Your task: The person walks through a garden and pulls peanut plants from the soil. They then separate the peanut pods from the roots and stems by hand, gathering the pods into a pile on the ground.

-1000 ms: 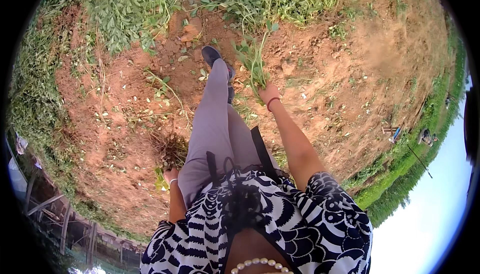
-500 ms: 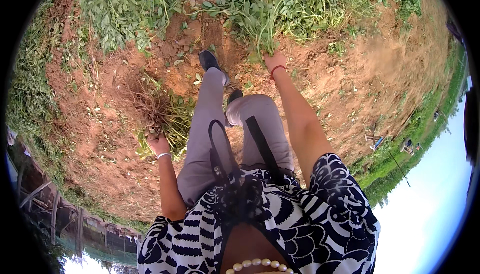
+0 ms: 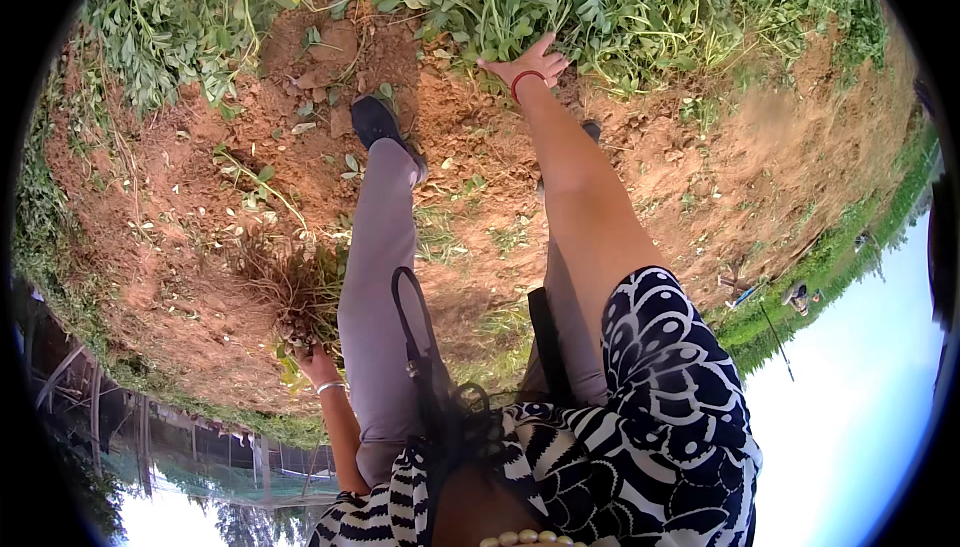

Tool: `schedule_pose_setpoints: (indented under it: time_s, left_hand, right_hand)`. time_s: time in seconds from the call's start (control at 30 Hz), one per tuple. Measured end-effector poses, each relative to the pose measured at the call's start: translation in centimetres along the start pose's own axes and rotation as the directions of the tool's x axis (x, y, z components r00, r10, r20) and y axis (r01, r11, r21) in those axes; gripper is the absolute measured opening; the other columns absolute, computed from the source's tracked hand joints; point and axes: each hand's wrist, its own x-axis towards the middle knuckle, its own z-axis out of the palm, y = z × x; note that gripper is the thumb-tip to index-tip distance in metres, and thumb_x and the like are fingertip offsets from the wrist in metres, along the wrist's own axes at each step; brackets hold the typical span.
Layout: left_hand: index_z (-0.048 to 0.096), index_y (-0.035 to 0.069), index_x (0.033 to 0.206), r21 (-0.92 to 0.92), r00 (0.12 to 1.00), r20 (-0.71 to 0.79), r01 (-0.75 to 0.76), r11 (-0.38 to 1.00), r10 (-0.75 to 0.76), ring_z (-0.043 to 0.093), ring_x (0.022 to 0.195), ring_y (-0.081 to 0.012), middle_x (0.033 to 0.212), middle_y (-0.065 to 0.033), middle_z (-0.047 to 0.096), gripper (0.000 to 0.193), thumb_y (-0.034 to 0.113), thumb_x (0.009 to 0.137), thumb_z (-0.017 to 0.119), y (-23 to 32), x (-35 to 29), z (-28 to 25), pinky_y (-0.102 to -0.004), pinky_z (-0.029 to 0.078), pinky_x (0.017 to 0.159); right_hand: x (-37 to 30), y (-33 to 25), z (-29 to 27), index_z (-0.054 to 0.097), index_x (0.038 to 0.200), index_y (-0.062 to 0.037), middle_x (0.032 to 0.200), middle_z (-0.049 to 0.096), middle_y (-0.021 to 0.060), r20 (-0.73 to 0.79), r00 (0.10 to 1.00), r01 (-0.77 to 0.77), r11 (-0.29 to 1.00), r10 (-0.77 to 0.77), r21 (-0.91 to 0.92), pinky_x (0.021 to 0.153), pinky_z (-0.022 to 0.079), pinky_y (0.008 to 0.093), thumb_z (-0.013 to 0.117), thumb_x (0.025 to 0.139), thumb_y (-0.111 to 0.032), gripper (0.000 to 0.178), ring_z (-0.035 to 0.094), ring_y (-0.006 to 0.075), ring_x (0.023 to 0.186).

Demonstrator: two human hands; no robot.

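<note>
My left hand (image 3: 318, 365) is closed around a bunch of uprooted peanut plants (image 3: 300, 287), held low beside my left leg. Thin brown roots spread from the bunch, and small clumped lumps, perhaps pods, show close to my fingers. Its green leaves are partly hidden behind the roots and my leg. My right hand (image 3: 530, 62) reaches forward, fingers spread and empty, at the near edge of a thick pile of green peanut plants (image 3: 510, 7). Whether its fingertips touch the leaves I cannot tell.
Reddish, lumpy soil (image 3: 650, 177) lies around my feet, strewn with fallen leaves. More leafy plants (image 3: 170, 27) are heaped at the far left. One loose stem (image 3: 260, 182) rests on the soil ahead of my left hand. Wooden poles (image 3: 95, 412) stand at the lower left.
My right hand has let go of the stems it gripped and spread its fingers, a little farther forward. My left hand has come lower with its bunch. My right foot has moved rightward.
</note>
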Motion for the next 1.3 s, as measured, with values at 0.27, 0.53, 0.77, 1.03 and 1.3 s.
schedule_pose_setpoints:
  time_s: [0.27, 0.53, 0.77, 1.03, 1.3]
  left_hand:
    - [0.048, -0.006, 0.113, 0.186, 0.985, 0.069, 0.146, 0.972, -0.161, 0.058, 0.076, -0.0154, 0.091, -0.0118, 0.063, 0.042, 0.018, 0.081, 0.062, -9.3, 1.2, -2.2, -0.0291, 0.046, 0.068]
    - [0.052, -0.008, 0.106, 0.175, 0.995, 0.083, -0.061, 0.983, 0.047, 0.056, 0.084, -0.0201, 0.096, -0.0133, 0.061, 0.036, 0.018, 0.083, 0.06, -1.7, -2.9, 1.3, -0.0307, 0.044, 0.075]
    - [0.048, -0.008, 0.115, 0.285, 0.995, -0.095, 0.063, 0.956, -0.037, 0.055, 0.092, -0.0257, 0.107, -0.0175, 0.059, 0.046, 0.022, 0.083, 0.061, 1.8, -7.0, 2.6, -0.0347, 0.042, 0.084]
    - [0.048, -0.009, 0.115, 0.439, 1.0, -0.001, -0.009, 0.899, 0.01, 0.056, 0.101, -0.0245, 0.113, -0.0176, 0.058, 0.043, 0.017, 0.083, 0.06, -0.9, -4.9, 0.8, -0.0338, 0.042, 0.087]
    - [0.056, -0.008, 0.104, 0.456, 0.997, 0.032, -0.075, 0.887, 0.068, 0.06, 0.088, -0.0255, 0.097, -0.0164, 0.064, 0.034, 0.016, 0.08, 0.061, -2.8, -4.5, 1.1, -0.0349, 0.045, 0.08]
  right_hand:
    - [4.5, -0.9, 3.1, 0.011, 0.138, -0.0052, 0.116, 0.047, 0.0182, -0.299, 0.946, 0.139, 0.99, -0.125, 0.028, 0.097, 0.03, 0.0414, 0.073, 0.064, -0.035, 0.101, 0.04, 0.0329, 0.116]
    - [-1.2, 7.2, -4.8, 0.036, 0.122, 0.0009, 0.083, 0.06, 0.0155, -0.152, 0.924, 0.383, 0.865, -0.351, 0.325, 0.077, 0.045, 0.0377, 0.067, 0.064, -0.02, 0.069, 0.06, 0.0306, 0.078]
    - [0.5, 17.3, -12.3, 0.053, 0.105, 0.0036, 0.107, 0.051, 0.0214, -0.469, 0.77, 0.576, 0.788, -0.433, 0.219, 0.083, 0.045, 0.0374, 0.072, 0.06, -0.029, 0.059, 0.052, 0.0327, 0.096]
    - [16.7, 17.9, -12.8, 0.061, 0.106, -0.002, 0.144, -0.01, 0.0262, -0.067, 0.972, 0.198, 0.943, -0.224, -0.266, 0.105, 0.019, 0.0533, 0.07, 0.062, -0.054, 0.069, -0.006, 0.0385, 0.135]
    - [20.8, 19.2, -11.9, 0.059, 0.108, -0.0015, 0.12, 0.046, 0.0111, -0.168, 0.826, 0.516, 0.842, -0.538, -0.158, 0.093, 0.042, 0.0327, 0.077, 0.055, -0.044, 0.07, 0.043, 0.0241, 0.113]
